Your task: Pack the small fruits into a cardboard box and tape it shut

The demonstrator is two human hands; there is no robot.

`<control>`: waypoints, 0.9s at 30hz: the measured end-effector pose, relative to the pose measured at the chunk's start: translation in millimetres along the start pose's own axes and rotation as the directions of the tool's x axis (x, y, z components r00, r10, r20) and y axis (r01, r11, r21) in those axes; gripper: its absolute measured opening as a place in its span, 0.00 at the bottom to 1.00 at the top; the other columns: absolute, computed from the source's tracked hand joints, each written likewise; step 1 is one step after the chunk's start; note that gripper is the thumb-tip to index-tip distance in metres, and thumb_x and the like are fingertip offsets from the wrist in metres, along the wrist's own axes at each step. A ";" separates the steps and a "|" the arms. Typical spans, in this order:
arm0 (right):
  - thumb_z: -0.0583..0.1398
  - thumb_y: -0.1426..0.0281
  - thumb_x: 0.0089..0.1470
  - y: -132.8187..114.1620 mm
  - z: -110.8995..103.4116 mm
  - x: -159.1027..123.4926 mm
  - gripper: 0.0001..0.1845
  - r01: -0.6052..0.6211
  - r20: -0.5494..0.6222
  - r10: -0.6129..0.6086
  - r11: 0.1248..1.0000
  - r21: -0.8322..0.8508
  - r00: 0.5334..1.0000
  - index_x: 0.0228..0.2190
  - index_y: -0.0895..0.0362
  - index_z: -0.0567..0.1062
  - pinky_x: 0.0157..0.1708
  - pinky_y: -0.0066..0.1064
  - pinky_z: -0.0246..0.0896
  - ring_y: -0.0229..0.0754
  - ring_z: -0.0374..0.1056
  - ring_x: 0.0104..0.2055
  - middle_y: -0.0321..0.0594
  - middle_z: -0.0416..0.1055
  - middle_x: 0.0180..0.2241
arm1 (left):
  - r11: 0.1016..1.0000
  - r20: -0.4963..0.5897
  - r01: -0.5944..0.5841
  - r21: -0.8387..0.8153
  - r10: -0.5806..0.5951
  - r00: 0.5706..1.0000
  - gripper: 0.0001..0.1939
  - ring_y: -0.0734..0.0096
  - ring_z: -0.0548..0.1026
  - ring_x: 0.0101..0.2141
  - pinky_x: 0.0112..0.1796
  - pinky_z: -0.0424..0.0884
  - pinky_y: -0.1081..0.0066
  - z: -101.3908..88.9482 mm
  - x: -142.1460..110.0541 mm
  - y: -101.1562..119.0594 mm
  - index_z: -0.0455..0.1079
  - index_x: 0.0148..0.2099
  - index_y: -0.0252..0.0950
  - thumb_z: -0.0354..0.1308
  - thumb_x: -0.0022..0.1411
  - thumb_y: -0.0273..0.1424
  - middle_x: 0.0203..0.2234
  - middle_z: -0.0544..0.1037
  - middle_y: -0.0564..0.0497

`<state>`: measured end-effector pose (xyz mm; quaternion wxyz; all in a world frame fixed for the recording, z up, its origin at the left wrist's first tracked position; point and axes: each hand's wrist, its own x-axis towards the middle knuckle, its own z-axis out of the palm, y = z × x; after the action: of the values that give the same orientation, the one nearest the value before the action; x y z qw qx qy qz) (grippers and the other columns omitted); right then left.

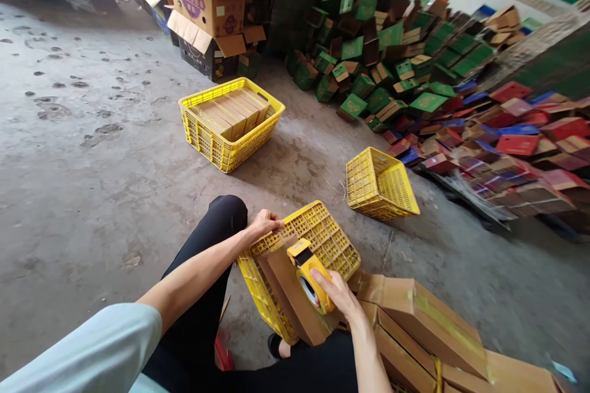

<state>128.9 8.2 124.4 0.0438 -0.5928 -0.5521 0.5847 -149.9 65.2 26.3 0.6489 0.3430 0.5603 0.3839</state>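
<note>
My right hand (335,292) grips a yellow tape dispenser (308,270) and presses it onto a flat brown cardboard box (288,295). That box lies on an upturned yellow plastic crate (329,236) between my knees. My left hand (265,222) is closed on the far upper end of the box, at the crate's edge. My left forearm stretches across my black-trousered knee.
A yellow crate (230,150) filled with brown boxes stands ahead on the concrete floor. Another yellow crate (380,184) lies tipped to the right. Brown boxes (428,319) are stacked at my right. Green, red and blue boxes (437,92) are heaped beyond, with open cartons (207,0) at the back.
</note>
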 end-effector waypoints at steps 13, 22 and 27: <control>0.62 0.41 0.53 -1.5 3.0 4.2 0.27 -0.038 -0.050 0.039 0.999 0.030 0.998 0.31 0.52 0.72 0.20 0.33 0.68 0.42 0.69 0.18 0.35 0.71 0.17 | 0.998 -0.039 -0.014 0.069 0.017 0.999 0.11 0.72 0.74 0.23 0.28 0.69 0.75 6.5 12.8 -19.7 0.77 0.26 0.32 0.67 0.57 0.33 0.19 0.76 0.53; 0.62 0.46 0.55 0.1 9.0 4.0 0.23 -0.017 -0.091 0.017 1.000 0.005 0.996 0.32 0.53 0.71 0.20 0.31 0.67 0.41 0.70 0.18 0.32 0.71 0.17 | 0.993 -0.066 0.016 0.120 -0.008 0.998 0.10 0.76 0.70 0.22 0.27 0.65 0.77 9.4 25.1 -47.5 0.75 0.25 0.32 0.64 0.58 0.28 0.18 0.74 0.54; 0.63 0.47 0.55 -2.6 8.1 11.5 0.22 -0.062 -0.066 0.061 0.998 -0.004 0.996 0.31 0.53 0.70 0.19 0.30 0.68 0.40 0.70 0.18 0.33 0.71 0.17 | 0.987 -0.115 0.052 0.155 -0.034 0.993 0.09 0.75 0.71 0.22 0.27 0.65 0.77 10.1 30.6 -53.8 0.76 0.26 0.31 0.63 0.59 0.28 0.19 0.75 0.52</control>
<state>117.9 12.5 116.3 0.0421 -0.6287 -0.5335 0.5642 -131.4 66.7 -33.7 0.5955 0.3589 0.6316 0.3431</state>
